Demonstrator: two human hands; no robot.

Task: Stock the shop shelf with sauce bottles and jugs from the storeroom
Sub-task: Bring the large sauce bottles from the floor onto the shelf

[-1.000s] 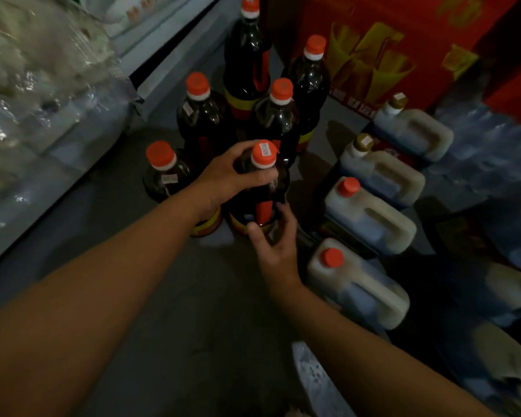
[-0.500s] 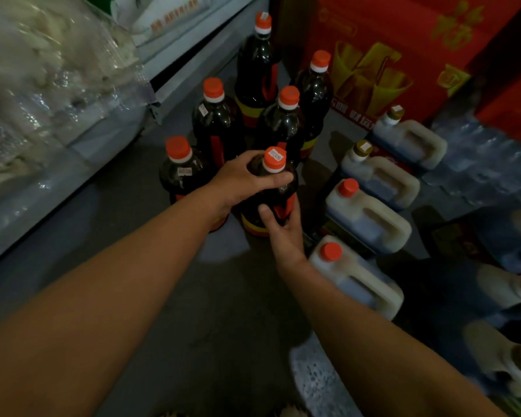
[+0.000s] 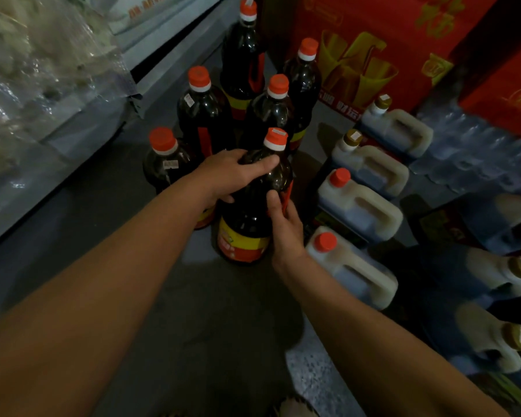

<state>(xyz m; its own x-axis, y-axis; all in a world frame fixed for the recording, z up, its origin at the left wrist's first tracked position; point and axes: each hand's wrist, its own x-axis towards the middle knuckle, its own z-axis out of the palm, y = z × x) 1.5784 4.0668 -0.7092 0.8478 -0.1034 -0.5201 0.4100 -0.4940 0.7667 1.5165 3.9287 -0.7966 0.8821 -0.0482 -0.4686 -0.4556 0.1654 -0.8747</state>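
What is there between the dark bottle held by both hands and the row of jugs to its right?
In the head view, only the right hand and a strip of dark floor separate the held dark sauce bottle from the translucent handled jugs.

1. The left hand is curling over the shoulder of a dark sauce bottle, just below its orange cap.
2. The right hand is gripping the same bottle lower on its right side, above the yellow and red label.
3. Five more dark bottles are standing upright behind and to the left of it on the grey floor.
4. Four handled jugs are standing in a row to the right, two with orange caps, two with gold.
5. A red carton is sitting behind them.
6. A clear plastic bag is lying at upper left.
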